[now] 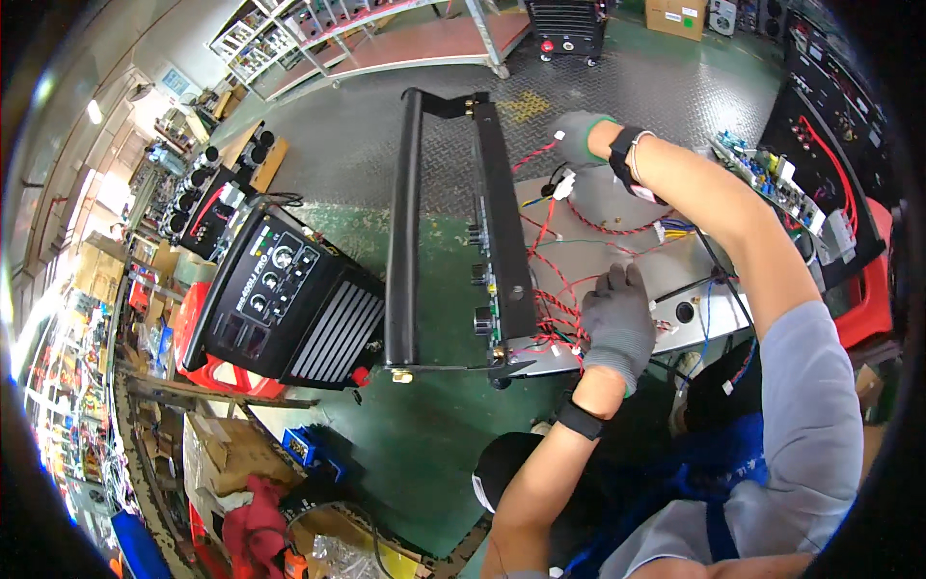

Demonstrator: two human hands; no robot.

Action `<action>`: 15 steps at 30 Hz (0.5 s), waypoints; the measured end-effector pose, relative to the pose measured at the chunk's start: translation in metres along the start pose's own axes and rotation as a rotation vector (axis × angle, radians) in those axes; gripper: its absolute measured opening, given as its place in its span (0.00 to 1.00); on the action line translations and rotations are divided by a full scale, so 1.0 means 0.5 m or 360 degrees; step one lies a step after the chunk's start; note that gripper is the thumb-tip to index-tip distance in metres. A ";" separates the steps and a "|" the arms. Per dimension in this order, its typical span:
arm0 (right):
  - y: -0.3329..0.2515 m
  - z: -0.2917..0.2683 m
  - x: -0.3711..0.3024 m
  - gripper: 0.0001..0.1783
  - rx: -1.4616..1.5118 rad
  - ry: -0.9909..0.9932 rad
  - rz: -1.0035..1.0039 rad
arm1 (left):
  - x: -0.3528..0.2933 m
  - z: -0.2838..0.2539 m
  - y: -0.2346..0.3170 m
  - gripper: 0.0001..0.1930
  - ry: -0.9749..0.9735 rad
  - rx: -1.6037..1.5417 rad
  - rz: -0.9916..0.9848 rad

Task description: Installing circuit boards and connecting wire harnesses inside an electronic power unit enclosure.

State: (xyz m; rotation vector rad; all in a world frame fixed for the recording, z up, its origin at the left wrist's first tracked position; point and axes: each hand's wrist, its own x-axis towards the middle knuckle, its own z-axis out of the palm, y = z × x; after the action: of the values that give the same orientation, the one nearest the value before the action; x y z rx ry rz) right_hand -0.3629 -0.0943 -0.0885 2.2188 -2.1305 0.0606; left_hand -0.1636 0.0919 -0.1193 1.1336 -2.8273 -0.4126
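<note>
Your left hand (617, 323) rests flat on the red wires (555, 289) just right of the black panel (503, 222), grasping nothing. Your right hand (579, 135) curls near the panel's far end; its grip is unclear. The panel's long axis runs away from you.

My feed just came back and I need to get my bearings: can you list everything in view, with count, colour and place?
Front panel assembly: one, black with knobs, centre, standing on edge.
Handle bar: one, black, left of the panel.
Metal chassis plate: one, grey, behind the panel, under the hands.
Wiring: a bundle, mostly red, across the plate.
Finished machine: one, black with vents and dials, on the floor to the left.
Circuit board: one, green, right side.
Cardboard boxes: several, brown, lower left.
Floor: green below, grey tread plate further off.
Left hand: grey glove, on the wires at the plate's near edge.
Right hand: grey glove, at the plate's far edge.
</note>
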 end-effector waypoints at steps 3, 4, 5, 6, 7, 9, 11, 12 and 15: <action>-0.083 -0.097 -0.019 0.12 -0.0178 0.0036 -0.0124 | -0.016 0.005 -0.025 0.27 0.0176 -0.0042 0.0061; -0.076 -0.106 -0.034 0.12 -0.0218 0.0126 -0.0147 | -0.012 0.010 -0.018 0.27 0.0158 -0.0050 0.0110; -0.068 -0.115 -0.056 0.12 -0.0258 0.0215 -0.0173 | -0.006 0.011 -0.011 0.28 0.0087 -0.0021 0.0142; -0.084 -0.135 -0.084 0.12 -0.0254 0.0222 -0.0161 | -0.010 0.003 -0.009 0.28 0.0032 0.0023 0.0138; -0.114 -0.151 -0.114 0.12 -0.0110 0.0205 -0.0222 | -0.015 -0.002 -0.012 0.27 0.0017 0.0026 0.0107; -0.150 -0.178 -0.174 0.11 0.0069 0.0038 -0.0312 | -0.031 0.002 -0.018 0.26 0.0059 0.0021 0.0135; -0.155 -0.169 -0.230 0.11 0.0184 -0.0015 -0.0259 | -0.051 0.001 -0.023 0.24 0.0098 0.0030 0.0152; -0.119 -0.166 -0.285 0.11 0.0140 -0.0057 -0.0147 | -0.057 0.002 0.003 0.24 0.0098 0.0014 0.0239; -0.064 -0.083 -0.340 0.11 0.0163 0.0262 0.0265 | -0.073 0.030 -0.011 0.20 0.0299 -0.0010 0.0294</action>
State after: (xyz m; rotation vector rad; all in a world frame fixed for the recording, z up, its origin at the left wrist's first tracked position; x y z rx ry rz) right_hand -0.3374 0.0792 -0.0603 2.0013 -2.2611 0.3560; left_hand -0.1361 0.1165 -0.1337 0.8504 -2.7314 -0.2849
